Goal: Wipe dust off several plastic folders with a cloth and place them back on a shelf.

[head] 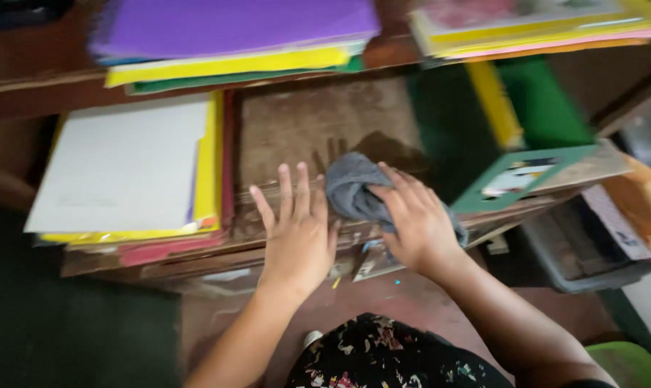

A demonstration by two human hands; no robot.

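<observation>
Grey crumpled cloth (354, 188) sits at the front edge of the worn brown wooden shelf (318, 122), and the right hand (415, 223) is clenched over it, pressing it down. Left hand (296, 233) lies flat just beside it, fingers spread, gripping nothing. Near the shelf's left edge rests a stack of white and yellow paper sheets (127, 169); a green card frame (530, 176) leans near the right edge.

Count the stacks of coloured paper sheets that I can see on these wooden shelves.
3. A purple-topped paper stack on the upper shelf, left; a yellow and pink paper stack upper right; a white-topped paper stack on the lower shelf, left. More may be hidden.
</observation>
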